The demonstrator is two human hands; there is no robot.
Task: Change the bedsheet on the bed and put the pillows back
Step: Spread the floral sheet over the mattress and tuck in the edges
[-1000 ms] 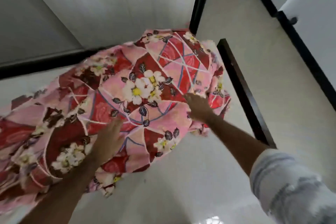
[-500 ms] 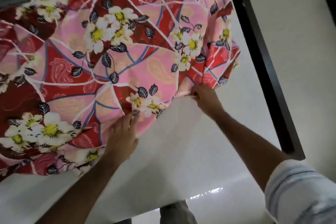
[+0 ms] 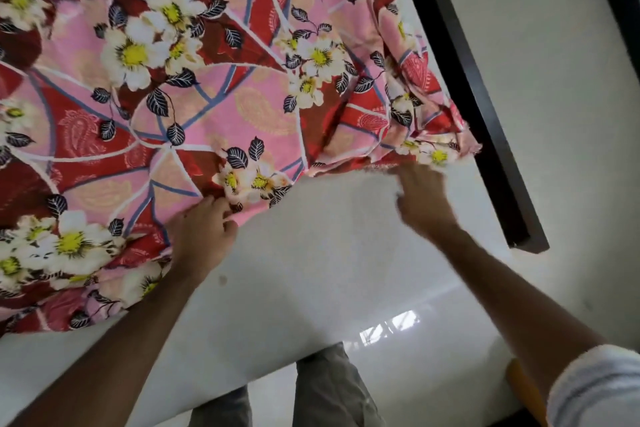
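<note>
A pink and red floral bedsheet (image 3: 214,87) lies bunched over the far part of a bare white mattress (image 3: 329,253). My left hand (image 3: 204,229) grips the sheet's near edge by a cluster of white flowers. My right hand (image 3: 420,198) reaches to the sheet's near right edge, fingers under or at the hem; it is blurred, so the grip is unclear. No pillows are in view.
A black bed frame rail (image 3: 474,104) runs diagonally along the mattress's right side. Pale floor (image 3: 554,114) lies beyond it. My legs in grey trousers (image 3: 329,388) stand at the mattress's near edge. An orange object (image 3: 523,388) shows at lower right.
The sheet has come nearer and fills more of the view. Both hands have moved along its near edge, the right one out toward the corner by the rail.
</note>
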